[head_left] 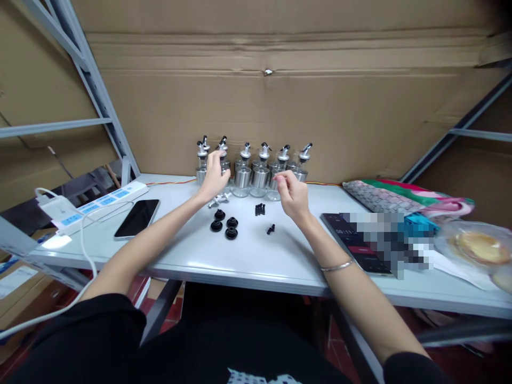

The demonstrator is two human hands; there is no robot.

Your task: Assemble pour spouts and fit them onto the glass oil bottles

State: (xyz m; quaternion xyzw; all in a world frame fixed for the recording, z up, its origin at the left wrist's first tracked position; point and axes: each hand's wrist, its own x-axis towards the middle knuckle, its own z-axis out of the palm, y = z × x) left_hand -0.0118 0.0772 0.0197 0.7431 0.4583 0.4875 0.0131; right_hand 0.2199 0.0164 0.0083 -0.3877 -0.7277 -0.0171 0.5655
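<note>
My left hand [215, 176] reaches to the back of the table, its fingers curled around the upper part of an oil bottle [223, 155] with a silver pourer top. The hand hides much of that bottle. My right hand [294, 194] is closed in front of the bottles at the right; whatever its fingers pinch, if anything, is hidden. Glass oil bottles with steel sleeves [242, 174] stand in a row. Silver spout parts [220, 200] lie below my left hand. Nearer are several black ribbed stoppers [231, 233], small black pieces [260, 209] and a smaller black cluster [271, 229].
Cardboard [280, 106] backs the table. To the left lie a dark phone [137, 218] and a power strip [104, 202] with a white cable. At right are another phone [352, 240], folded patterned cloth [400, 197] and bagged round food [482, 246].
</note>
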